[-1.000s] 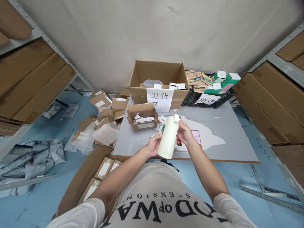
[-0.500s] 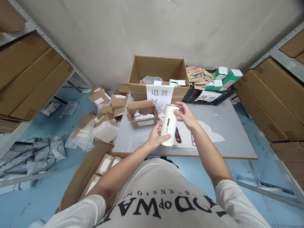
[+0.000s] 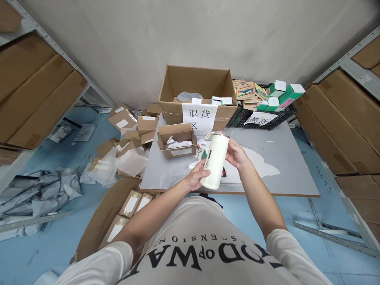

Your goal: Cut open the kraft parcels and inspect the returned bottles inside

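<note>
A cream-coloured bottle [image 3: 215, 163] with black lettering, a metal rim and a loop strap at its top is held above the near part of the table, tilted slightly to the right. My left hand [image 3: 198, 174] grips its lower left side, thumb across the front. At the upper right side is my right hand [image 3: 236, 154], closed against the bottle, its fingertips partly hidden behind it. A red and black tool [image 3: 224, 172] lies mostly hidden behind the bottle. Left of the bottle stands a small open carton [image 3: 179, 152] with crumpled white paper inside.
A large cardboard box [image 3: 170, 113] with a paper sign stands at the back of the grey table [image 3: 285, 154]. To its right, a black crate [image 3: 237, 120] holds booklets and green-white boxes. Flattened cartons [image 3: 118, 118] pile up at left. Shelves with big cartons flank both sides.
My right hand has moved from the bottle's top rim down to its right side and behind it. The bottle has turned and tilted, and its lettering now faces further left.
</note>
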Demonstrator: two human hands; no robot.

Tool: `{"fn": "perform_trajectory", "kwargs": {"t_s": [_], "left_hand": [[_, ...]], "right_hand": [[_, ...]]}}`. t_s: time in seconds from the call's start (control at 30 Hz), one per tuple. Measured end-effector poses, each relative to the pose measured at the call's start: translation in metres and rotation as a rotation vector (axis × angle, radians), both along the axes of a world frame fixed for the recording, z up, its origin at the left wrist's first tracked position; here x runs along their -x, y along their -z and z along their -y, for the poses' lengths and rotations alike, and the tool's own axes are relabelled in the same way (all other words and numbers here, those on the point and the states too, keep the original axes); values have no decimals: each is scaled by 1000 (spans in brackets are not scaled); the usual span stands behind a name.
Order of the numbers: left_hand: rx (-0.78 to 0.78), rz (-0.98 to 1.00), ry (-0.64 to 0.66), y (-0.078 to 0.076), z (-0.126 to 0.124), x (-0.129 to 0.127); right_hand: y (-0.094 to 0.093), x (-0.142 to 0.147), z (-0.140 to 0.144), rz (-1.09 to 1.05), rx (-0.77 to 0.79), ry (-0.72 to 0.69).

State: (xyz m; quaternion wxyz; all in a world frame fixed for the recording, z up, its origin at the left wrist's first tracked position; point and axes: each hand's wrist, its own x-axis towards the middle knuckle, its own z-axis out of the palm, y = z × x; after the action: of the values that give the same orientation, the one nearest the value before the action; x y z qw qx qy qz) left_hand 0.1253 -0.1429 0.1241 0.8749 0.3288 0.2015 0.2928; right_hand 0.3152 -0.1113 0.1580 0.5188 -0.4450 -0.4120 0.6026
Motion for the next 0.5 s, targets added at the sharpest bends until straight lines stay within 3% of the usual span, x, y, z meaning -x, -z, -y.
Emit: {"fn": "perform_trajectory", "kwargs": {"t_s": [0.13, 0.27, 0.5], "left_hand": [[-132, -50, -35, 14, -7, 3], [-340, -146, -119, 25, -18, 9], [-656, -403, -275, 31, -26, 13]], "right_hand": [[-9, 5, 7, 113, -39, -23], [-14, 13, 19, 250, -180, -17], [-4, 24, 44, 417, -340, -14]]}}
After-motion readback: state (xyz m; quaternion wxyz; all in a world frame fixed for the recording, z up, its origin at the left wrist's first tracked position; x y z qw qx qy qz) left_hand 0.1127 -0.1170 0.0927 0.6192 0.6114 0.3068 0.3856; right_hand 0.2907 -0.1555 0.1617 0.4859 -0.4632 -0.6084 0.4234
